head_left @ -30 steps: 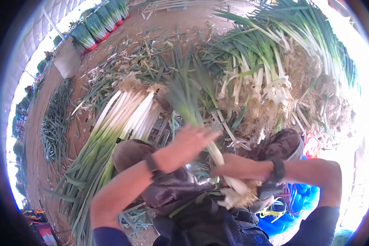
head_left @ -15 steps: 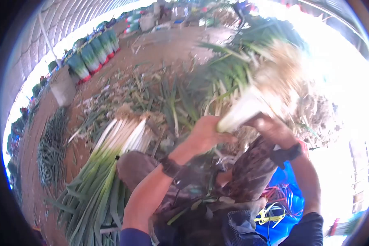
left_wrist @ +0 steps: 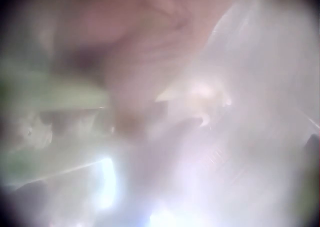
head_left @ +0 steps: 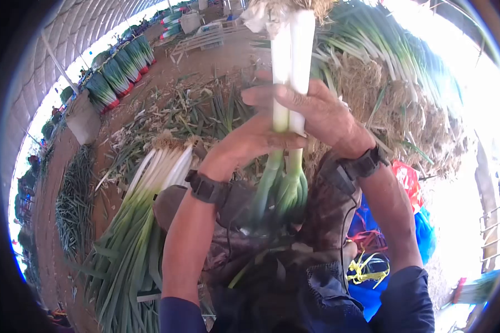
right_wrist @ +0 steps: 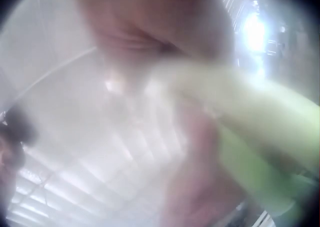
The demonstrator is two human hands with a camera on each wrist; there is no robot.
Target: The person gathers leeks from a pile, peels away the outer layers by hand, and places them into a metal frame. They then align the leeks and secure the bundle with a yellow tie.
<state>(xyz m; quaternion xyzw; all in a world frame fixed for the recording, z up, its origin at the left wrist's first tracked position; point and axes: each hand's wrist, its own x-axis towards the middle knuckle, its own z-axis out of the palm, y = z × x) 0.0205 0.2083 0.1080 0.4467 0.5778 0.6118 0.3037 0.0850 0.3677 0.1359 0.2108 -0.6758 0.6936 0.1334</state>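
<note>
Two leeks (head_left: pixel 301 50) stand upright before me in the head view, roots up and green leaves hanging down over my lap. My left hand (head_left: pixel 241 139) holds them from the left, its thumb crossing low where white turns green. From the other side, my right hand (head_left: pixel 330 116) grips the white shafts with its thumb laid across them. Blur fills both wrist views; the right one shows a pale leek stalk (right_wrist: pixel 260 111) running out from under the right hand (right_wrist: pixel 160 26). The left wrist view shows part of the left hand (left_wrist: pixel 150 61).
Beside my left knee lies a stack of white-shafted leeks (head_left: pixel 133 238). A big heap of leeks with shaggy roots (head_left: pixel 361 83) rises at the right. Leaf scraps (head_left: pixel 178 105) cover the ground ahead. Blue plastic with yellow ties (head_left: pixel 369 269) lies by my right leg. Tied bundles (head_left: pixel 116 77) stand far left.
The leeks, earlier slanted low over my lap with roots toward me, have swung up to stand roots uppermost. Both hands have risen and come together on the shafts.
</note>
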